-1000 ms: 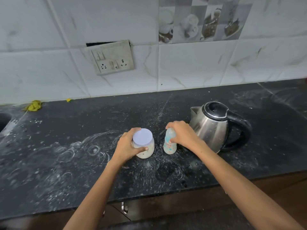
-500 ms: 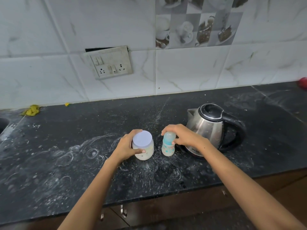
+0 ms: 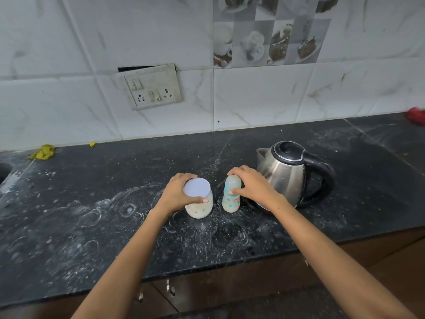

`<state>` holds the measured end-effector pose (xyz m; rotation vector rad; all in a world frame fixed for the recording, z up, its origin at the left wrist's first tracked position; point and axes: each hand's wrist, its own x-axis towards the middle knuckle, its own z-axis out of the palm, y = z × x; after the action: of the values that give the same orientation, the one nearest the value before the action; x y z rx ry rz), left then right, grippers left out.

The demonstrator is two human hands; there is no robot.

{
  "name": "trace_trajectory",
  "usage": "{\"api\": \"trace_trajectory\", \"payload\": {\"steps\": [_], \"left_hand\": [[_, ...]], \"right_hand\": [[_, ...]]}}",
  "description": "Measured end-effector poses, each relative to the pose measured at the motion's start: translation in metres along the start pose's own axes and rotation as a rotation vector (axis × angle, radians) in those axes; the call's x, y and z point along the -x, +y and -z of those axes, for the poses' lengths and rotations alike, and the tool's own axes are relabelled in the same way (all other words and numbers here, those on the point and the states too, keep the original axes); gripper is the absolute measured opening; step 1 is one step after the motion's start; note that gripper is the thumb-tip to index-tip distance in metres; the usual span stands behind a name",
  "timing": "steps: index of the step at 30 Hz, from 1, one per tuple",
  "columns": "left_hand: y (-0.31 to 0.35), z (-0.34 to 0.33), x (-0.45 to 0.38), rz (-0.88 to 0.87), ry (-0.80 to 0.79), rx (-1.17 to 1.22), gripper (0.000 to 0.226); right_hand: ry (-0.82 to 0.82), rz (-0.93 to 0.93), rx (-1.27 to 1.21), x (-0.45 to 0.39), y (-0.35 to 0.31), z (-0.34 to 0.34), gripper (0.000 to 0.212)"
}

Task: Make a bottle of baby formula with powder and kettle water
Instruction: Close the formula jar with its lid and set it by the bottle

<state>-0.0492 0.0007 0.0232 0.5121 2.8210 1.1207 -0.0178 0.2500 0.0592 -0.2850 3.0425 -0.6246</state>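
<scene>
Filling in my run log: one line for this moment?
left hand: grips jar | right hand: grips bottle | kettle: untouched

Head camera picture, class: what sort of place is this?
Most likely a home kitchen: a dark stone countertop against a tiled wall, a steel kettle, and a switch-and-socket plate.

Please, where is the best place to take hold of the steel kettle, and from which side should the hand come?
Probably by the black loop handle, reached from the right. The kettle stands upright with its spout pointing left toward the baby bottle, so the handle faces away, open and unobstructed. The right hand, now gripping the bottle, is nearest.
</scene>
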Motion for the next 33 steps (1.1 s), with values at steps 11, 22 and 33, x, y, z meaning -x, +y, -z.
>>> {"api": "trace_trajectory", "payload": {"steps": [11,22,33], "left_hand": [[0.012,-0.002,-0.001,-0.031,-0.020,-0.027,0.074],[0.089,-0.037,0.003,-0.268,0.206,-0.013,0.068],[0.192,-0.078,-0.054,-0.130,0.124,0.248,0.078]], "right_hand": [[0.030,0.048,0.014,0.014,0.006,0.002,0.048],[0.697,-0.145,-0.276,0.079,0.031,-0.008,0.040],[0.526,-0.344,-0.561,0.087,0.112,0.018,0.097]]}}
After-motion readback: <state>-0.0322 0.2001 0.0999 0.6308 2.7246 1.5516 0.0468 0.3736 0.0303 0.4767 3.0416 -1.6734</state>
